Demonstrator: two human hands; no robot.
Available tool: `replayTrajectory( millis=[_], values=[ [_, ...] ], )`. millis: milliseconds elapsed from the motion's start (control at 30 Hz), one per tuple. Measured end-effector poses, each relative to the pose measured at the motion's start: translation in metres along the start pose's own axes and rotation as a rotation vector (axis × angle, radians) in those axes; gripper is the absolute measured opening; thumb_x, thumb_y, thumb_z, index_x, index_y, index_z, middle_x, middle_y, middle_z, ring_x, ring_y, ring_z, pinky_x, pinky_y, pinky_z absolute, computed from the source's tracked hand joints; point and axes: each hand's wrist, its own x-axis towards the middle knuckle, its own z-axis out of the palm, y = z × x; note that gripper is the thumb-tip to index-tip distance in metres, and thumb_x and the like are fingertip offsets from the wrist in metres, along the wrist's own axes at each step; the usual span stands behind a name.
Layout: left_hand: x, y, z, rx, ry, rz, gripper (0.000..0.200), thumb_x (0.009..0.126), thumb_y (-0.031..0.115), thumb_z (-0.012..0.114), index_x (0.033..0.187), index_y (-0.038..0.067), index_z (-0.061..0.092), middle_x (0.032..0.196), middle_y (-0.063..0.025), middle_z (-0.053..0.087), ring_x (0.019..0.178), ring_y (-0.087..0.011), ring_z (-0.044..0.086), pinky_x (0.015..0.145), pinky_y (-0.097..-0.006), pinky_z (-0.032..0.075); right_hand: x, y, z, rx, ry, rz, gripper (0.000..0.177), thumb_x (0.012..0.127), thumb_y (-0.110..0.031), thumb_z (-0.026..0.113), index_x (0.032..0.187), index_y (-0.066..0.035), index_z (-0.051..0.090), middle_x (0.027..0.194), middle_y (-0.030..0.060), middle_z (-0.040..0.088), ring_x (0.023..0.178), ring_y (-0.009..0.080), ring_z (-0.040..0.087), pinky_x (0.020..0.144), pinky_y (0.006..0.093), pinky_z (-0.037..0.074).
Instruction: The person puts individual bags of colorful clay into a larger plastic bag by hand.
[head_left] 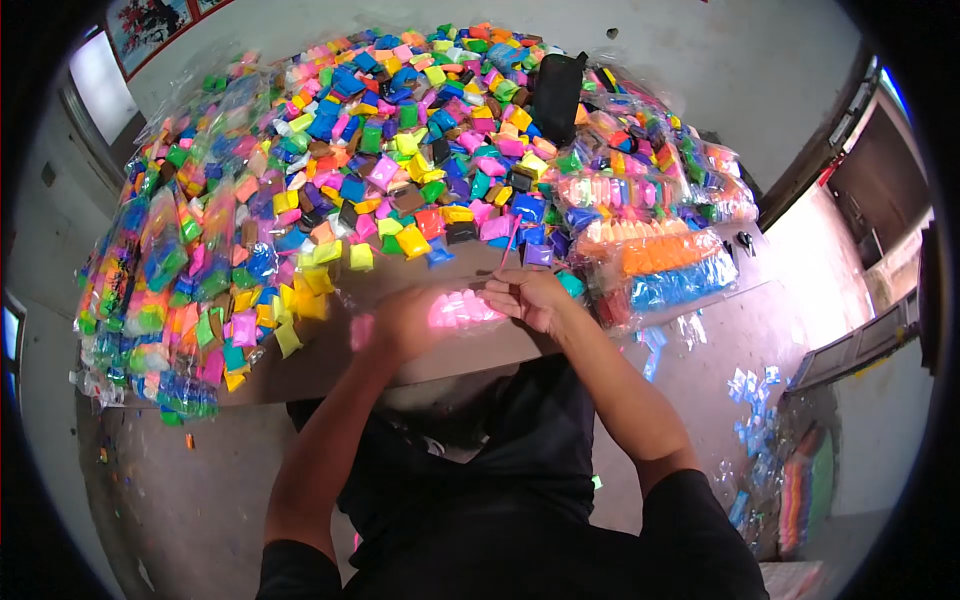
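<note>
A clear bag of light pink packets [465, 309] lies at the near edge of the table, between my two hands. My left hand [405, 325] is at the bag's left end, its fingers smeared by motion; a blurred bit of pink [361, 331] shows just beyond it. At the bag's right end is my right hand [535, 300], fingers pointing left and drawn together over the plastic. From its fingertips a thin pink strip [510, 245] slants up, and the fingers close at its lower end. Close by that hand sits a teal packet [571, 284].
A big heap of small colourful packets [400, 140] covers most of the table [400, 276]. A black pouch [558, 97] stands upright in it. Filled clear bags, orange [670, 253] and blue [685, 283], are stacked at the right. Blue wrappers [755, 410] litter the floor.
</note>
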Motion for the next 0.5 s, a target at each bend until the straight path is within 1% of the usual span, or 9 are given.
replayTrajectory(
  millis=[67,200,267,300,367,400,467,500],
  values=[
    [0.001,0.003,-0.003,-0.01,-0.021,-0.024,0.068,0.073,0.039,0.091,0.128,0.008,0.066,0.12,-0.0167,0.072,0.112,-0.0378,0.068,0.096,-0.0471,0.054,0.005,0.002,-0.004,-0.003,-0.01,-0.001,0.016,0.099,-0.012,0.072,0.106,0.001,0.069,0.101,0.0146,0.075,0.095,0.0299,0.078,0.08,0.0376,0.067],
    [0.001,0.007,-0.007,-0.009,-0.051,-0.033,0.066,0.077,0.043,0.088,0.128,0.008,0.067,0.119,-0.0173,0.072,0.111,-0.0388,0.068,0.096,-0.0477,0.054,0.006,0.002,-0.008,0.006,-0.031,-0.001,0.013,0.099,-0.012,0.071,0.103,0.0,0.071,0.098,0.013,0.075,0.091,0.0275,0.078,0.079,0.0362,0.067],
    [0.001,0.007,-0.007,-0.002,-0.067,-0.027,0.066,0.078,0.044,0.087,0.129,0.007,0.066,0.119,-0.0177,0.072,0.111,-0.0391,0.068,0.095,-0.0478,0.054,0.007,0.002,-0.011,-0.009,-0.024,0.017,0.02,0.098,-0.011,0.07,0.115,0.0,0.068,0.107,0.0142,0.072,0.097,0.027,0.075,0.088,0.0362,0.065],
    [0.001,0.006,-0.005,-0.01,-0.046,-0.019,0.065,0.08,0.044,0.086,0.13,0.007,0.066,0.119,-0.0179,0.072,0.111,-0.0393,0.068,0.095,-0.0478,0.054,0.006,0.0,-0.012,-0.009,-0.023,0.014,0.02,0.098,-0.011,0.07,0.115,0.0,0.068,0.107,0.0142,0.072,0.097,0.027,0.075,0.088,0.0362,0.065],
    [0.0,0.004,-0.002,-0.019,-0.028,-0.014,0.065,0.082,0.045,0.085,0.132,0.007,0.066,0.119,-0.0181,0.072,0.111,-0.0396,0.068,0.095,-0.0479,0.054,0.005,0.0,-0.012,-0.019,-0.017,0.027,0.02,0.098,-0.011,0.069,0.114,0.0,0.069,0.107,0.0133,0.072,0.097,0.0264,0.075,0.084,0.035,0.064],
    [0.001,0.005,-0.001,-0.018,-0.018,0.003,0.062,0.084,0.044,0.083,0.132,0.008,0.067,0.119,-0.0183,0.072,0.11,-0.0397,0.068,0.094,-0.0481,0.054,0.005,0.0,-0.012,-0.02,-0.018,0.028,0.02,0.098,-0.011,0.069,0.114,0.0,0.069,0.107,0.0133,0.072,0.097,0.0264,0.075,0.084,0.035,0.064],
    [0.001,0.006,-0.001,-0.015,-0.008,0.021,0.06,0.086,0.044,0.082,0.132,0.009,0.067,0.118,-0.0184,0.072,0.109,-0.0398,0.068,0.093,-0.0484,0.054,0.006,0.0,-0.013,-0.034,-0.009,0.023,0.018,0.099,-0.011,0.068,0.113,0.0,0.07,0.103,0.0122,0.073,0.094,0.0249,0.075,0.08,0.0334,0.063],
    [0.001,0.01,-0.004,0.002,-0.017,0.002,0.056,0.087,0.041,0.081,0.131,0.009,0.068,0.118,-0.0178,0.072,0.108,-0.0393,0.068,0.092,-0.0479,0.055,0.006,-0.001,-0.013,-0.034,-0.009,0.022,0.018,0.099,-0.011,0.068,0.113,0.0,0.07,0.103,0.0122,0.073,0.094,0.0249,0.075,0.08,0.0334,0.063]
  ],
)
